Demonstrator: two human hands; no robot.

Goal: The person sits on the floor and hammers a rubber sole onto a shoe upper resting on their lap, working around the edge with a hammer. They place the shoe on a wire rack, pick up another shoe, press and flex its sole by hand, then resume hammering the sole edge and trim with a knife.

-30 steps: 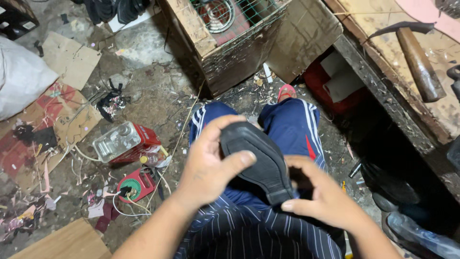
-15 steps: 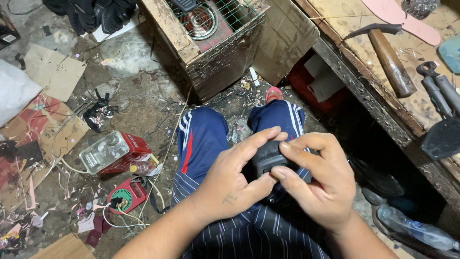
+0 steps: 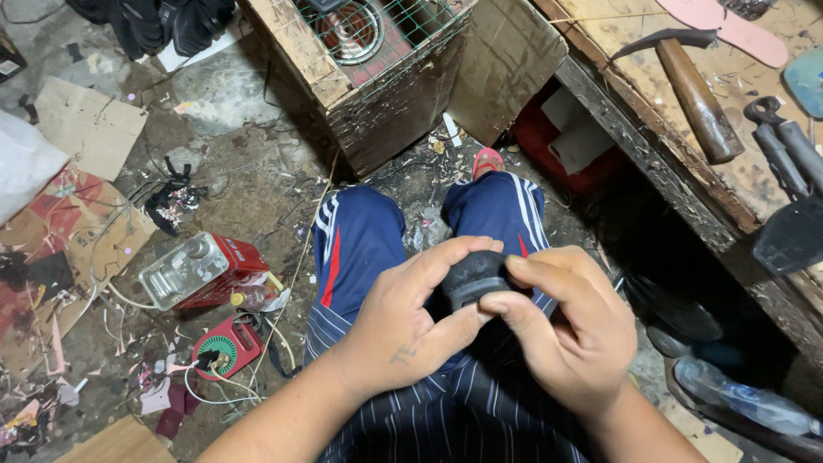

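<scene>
- We see two bare hands meeting over the lap; the left hand (image 3: 403,330) and the right hand (image 3: 570,330) both grip one dark shoe sole (image 3: 474,276), which sits between them above the knees
- The left hand's fingers are clamped on the sole, thumb over its top edge and the rest curled beneath; the right hand's fingers are clamped on it too, thumb pressing its lower front and the others folded over its right end; only a small part of the sole shows
- Below the hands we count two legs in blue track trousers (image 3: 360,249) with white and red stripes, and a dark striped garment (image 3: 463,411) across the lap; one red sandal (image 3: 488,160) shows at the far foot
- On the floor (image 3: 231,163) to the left lie one red can with a clear top (image 3: 201,270), one small red round-faced device (image 3: 225,347) with white cord trailing from it, several flat cardboard pieces (image 3: 86,129) and scattered scraps
- Ahead stands one wooden crate (image 3: 377,77) covered with green wire mesh, one round metal coil visible inside it
- On the desk (image 3: 634,51) at right we count one hammer with a wooden handle (image 3: 696,90), one pink insole (image 3: 737,30), one pair of dark pliers (image 3: 784,141) and one dark flat blade (image 3: 793,236)
- Under the desk one clear plastic bottle (image 3: 741,399) lies on its side
</scene>
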